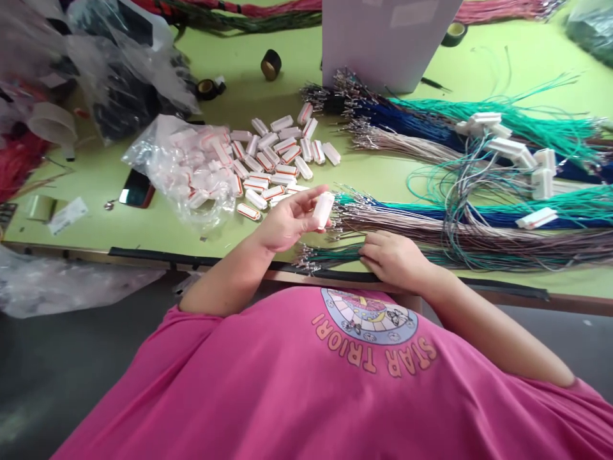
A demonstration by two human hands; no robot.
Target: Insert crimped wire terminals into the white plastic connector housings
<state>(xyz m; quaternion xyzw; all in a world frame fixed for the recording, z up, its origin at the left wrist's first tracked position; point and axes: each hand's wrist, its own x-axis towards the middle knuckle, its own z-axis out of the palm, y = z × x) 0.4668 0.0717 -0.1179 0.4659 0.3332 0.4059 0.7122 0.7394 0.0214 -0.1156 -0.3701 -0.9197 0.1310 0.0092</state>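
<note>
My left hand (283,225) is closed around a white plastic connector housing (324,211), pinched between thumb and fingers above the table. My right hand (395,259) rests at the table's front edge, its fingers curled over a thin bundle of dark and green wires (335,254); the fingertips are partly hidden. Just beyond it runs a thicker bundle of brown, white, blue and green wires (383,220), their crimped ends pointing left. Many more connector housings (272,153), several with orange strips, lie loose beyond my left hand.
A clear plastic bag (158,153) of housings lies on the left, beside a phone (136,188). Housings with wires attached (507,148) rest on the bundles at right. Behind stand a pale box (383,45) and a tape roll (271,64).
</note>
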